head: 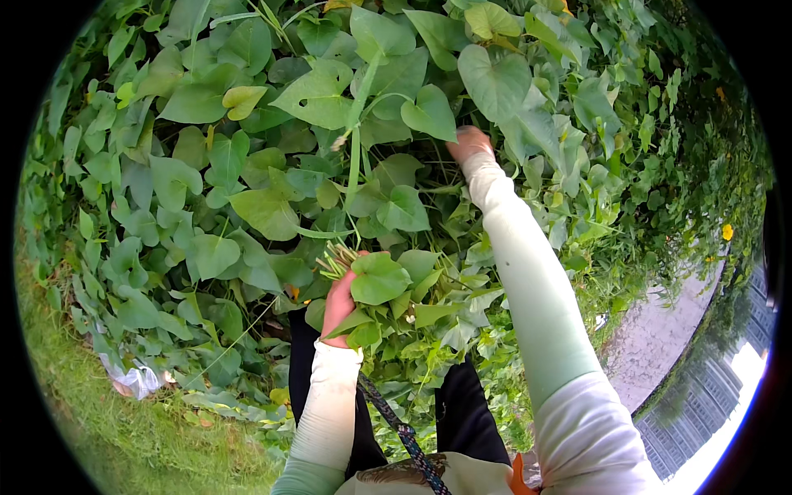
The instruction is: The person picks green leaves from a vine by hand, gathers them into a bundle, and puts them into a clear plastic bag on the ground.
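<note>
My left hand (339,307) is closed around a bunch of cut leaf stems (337,260), just in front of my body. The pale cut ends stick out past my fingers to the upper left, and the heart-shaped leaves (380,278) of the bunch spread to the right. My right hand (471,145) reaches farther out, into a dense bed of what look like sweet potato vines (322,93). Foliage hides its fingers, so whether they hold a stem does not show.
Long grass blades (355,154) rise through the vines. A crumpled plastic bag (140,378) lies at the left, by the grass (124,433). To the right run a pale paved strip (659,334) and a yellow flower (727,232). A patterned cord (405,433) hangs before my legs.
</note>
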A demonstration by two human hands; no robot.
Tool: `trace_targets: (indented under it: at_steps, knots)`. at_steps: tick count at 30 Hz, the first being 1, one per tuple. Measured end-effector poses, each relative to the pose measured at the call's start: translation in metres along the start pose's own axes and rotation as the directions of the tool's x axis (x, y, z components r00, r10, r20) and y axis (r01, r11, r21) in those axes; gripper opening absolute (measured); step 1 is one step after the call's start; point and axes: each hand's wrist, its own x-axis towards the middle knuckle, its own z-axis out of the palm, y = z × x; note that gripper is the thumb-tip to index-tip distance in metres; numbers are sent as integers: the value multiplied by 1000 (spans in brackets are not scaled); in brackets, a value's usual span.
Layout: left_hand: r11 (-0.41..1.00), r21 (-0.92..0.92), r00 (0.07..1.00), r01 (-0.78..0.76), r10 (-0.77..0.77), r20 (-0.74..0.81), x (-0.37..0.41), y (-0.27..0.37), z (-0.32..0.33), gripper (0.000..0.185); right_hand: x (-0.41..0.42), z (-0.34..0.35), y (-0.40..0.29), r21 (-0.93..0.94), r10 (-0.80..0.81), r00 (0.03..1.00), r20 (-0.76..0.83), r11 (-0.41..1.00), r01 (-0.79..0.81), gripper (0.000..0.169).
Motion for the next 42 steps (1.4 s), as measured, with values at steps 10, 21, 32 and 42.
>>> trace_targets:
  at_steps: [10,21,32,42]
  knots:
    - [999,-40,999,0,-2,-44,1,5,-7,25,-18,-1,171,970,285,959,-8,-230,77,11]
    - [998,35,998,-53,53,19,-1,3,-16,25,-179,-155,-80,179,-724,654,-219,629,757,17]
    - [994,69,996,-88,87,14,-9,4,-5,22,-5,-133,-94,-884,-250,968,3,452,119,25]
    - [998,-45,999,33,-33,3,-2,-12,2,22,-49,-77,-21,-827,-323,936,138,483,288,24]
